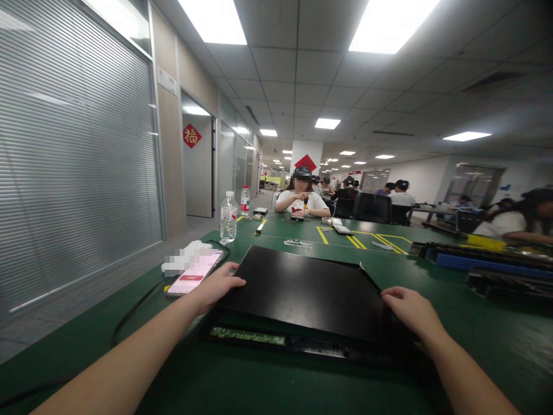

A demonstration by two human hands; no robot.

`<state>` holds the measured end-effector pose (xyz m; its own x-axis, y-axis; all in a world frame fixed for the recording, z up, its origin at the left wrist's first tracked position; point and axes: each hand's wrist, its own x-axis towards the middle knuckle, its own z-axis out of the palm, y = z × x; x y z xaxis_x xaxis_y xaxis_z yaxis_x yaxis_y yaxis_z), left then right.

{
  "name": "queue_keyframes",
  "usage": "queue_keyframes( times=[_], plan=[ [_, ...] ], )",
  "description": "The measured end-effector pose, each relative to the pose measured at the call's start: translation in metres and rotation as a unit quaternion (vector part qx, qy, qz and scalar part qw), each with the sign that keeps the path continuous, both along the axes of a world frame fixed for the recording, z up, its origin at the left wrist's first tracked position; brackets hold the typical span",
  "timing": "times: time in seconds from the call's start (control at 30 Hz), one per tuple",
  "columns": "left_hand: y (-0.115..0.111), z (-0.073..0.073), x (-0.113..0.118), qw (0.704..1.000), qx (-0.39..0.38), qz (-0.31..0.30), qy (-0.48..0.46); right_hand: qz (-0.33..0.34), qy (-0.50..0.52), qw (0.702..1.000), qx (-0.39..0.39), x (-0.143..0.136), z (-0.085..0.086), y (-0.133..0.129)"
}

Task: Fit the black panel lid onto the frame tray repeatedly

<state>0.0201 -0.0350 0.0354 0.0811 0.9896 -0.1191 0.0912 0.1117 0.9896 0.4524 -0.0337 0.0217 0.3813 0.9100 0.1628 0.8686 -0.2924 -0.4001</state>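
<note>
A flat black screen panel point(311, 291) lies slightly tilted over a black frame point(332, 347) on the green table. Along the frame's near side shows a green circuit board point(248, 336). My left hand point(220, 285) holds the panel's left edge, its thumb over the top. At the right edge my right hand point(404, 305) is closed, thumb and fingers pinching the rim. Whether it grips the panel alone or the thin frame edge too, I cannot tell. The undersides of both hands' grips are hidden.
Left of the panel lie a lit phone point(196, 274) and a black cable point(138, 305). A water bottle point(228, 218) and a red-capped bottle point(245, 200) stand farther back. Dark parts point(462, 259) are stacked at right. A person point(302, 202) sits across the table point(285, 227).
</note>
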Motion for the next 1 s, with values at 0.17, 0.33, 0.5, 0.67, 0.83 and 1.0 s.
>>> queue_keyframes(
  times=[0.17, 0.33, 0.5, 0.67, 0.83, 1.0],
  plan=[
    [0.0, 0.001, 0.0, 1.0, -0.001, 0.003, 0.008, 0.001, 0.001, 1.0, 0.006, -0.001, 0.0, -0.001],
    [0.003, -0.002, -0.001, 1.0, 0.0, -0.002, 0.001, 0.001, 0.006, 1.0, -0.001, 0.0, 0.0, 0.0],
    [0.002, -0.002, 0.0, 1.0, -0.005, 0.005, 0.004, 0.003, 0.006, 1.0, -0.008, 0.001, 0.0, 0.0],
    [0.001, -0.001, 0.001, 1.0, -0.004, 0.004, -0.008, 0.005, 0.006, 1.0, -0.005, 0.002, -0.001, 0.0],
    [0.005, -0.005, -0.001, 0.999, -0.011, -0.001, -0.036, 0.005, 0.01, 1.0, 0.004, 0.003, -0.001, 0.0],
    [0.009, -0.007, -0.003, 0.998, 0.003, -0.001, -0.067, 0.004, 0.018, 1.0, 0.003, 0.004, -0.001, 0.001]
  ],
)
